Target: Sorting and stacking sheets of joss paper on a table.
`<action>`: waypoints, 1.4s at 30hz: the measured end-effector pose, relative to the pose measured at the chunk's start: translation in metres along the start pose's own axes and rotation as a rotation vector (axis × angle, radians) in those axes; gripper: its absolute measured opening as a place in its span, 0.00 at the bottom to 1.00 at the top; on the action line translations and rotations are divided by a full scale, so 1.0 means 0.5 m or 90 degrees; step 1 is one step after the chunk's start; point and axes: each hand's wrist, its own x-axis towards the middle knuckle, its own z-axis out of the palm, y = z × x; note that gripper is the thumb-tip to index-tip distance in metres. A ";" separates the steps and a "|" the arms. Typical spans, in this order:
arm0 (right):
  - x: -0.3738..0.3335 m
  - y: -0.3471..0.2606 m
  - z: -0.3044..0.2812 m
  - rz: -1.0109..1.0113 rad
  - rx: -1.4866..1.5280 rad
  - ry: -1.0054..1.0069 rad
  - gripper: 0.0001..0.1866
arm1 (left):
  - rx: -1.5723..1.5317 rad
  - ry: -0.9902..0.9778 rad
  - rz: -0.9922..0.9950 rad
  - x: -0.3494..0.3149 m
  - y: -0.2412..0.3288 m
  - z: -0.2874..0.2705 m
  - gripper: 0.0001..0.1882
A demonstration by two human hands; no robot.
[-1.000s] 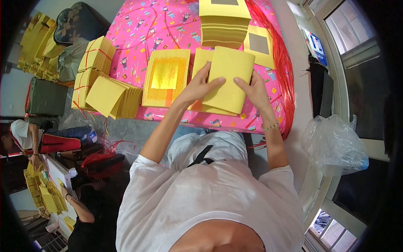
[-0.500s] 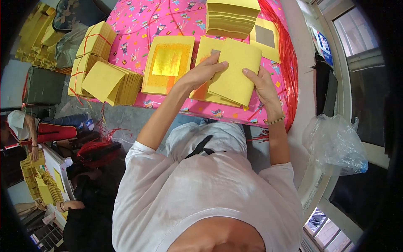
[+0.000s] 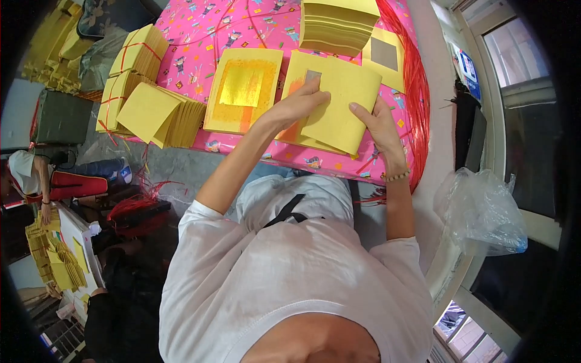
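Note:
Yellow folded paper [image 3: 345, 115] lies over a stack of printed paper [image 3: 292, 85] on the pink table. My right hand [image 3: 381, 124] grips its right edge, thumb on top and fingers underneath. At its left side my left hand [image 3: 301, 101] holds it with fingers and thumb drawn together, beside a small grey patch [image 3: 312, 75]. Left of this is a stack of yellow paper [image 3: 213, 115] with an orange print and a gold foil square [image 3: 241, 88]. A sheet with a grey square [image 3: 384, 53] lies beyond my right hand.
A tall yellow paper stack [image 3: 336, 30] stands at the back of the table [image 3: 200, 36]. Red strings [image 3: 414, 103] hang down its right side. Tied paper bundles [image 3: 130, 78] are at the left edge. A clear plastic bag [image 3: 481, 212] is at right; another person [image 3: 36, 175] works far left.
The folded paper has settled flatter, its upper part moving right and down onto the stack. My left hand has shifted slightly; my right hand keeps its grip.

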 end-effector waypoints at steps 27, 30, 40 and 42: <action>0.002 0.004 0.008 0.061 0.045 0.056 0.17 | -0.166 0.068 0.102 0.019 -0.066 0.030 0.25; 0.000 0.002 0.005 0.058 0.014 0.052 0.17 | -0.163 0.078 0.103 0.030 -0.088 0.026 0.25; -0.034 0.006 -0.005 0.114 -0.039 -0.035 0.16 | -0.145 0.126 0.119 0.012 -0.082 0.026 0.24; -0.040 0.002 -0.010 0.113 -0.054 -0.028 0.16 | -0.148 0.126 0.143 0.011 -0.088 0.031 0.24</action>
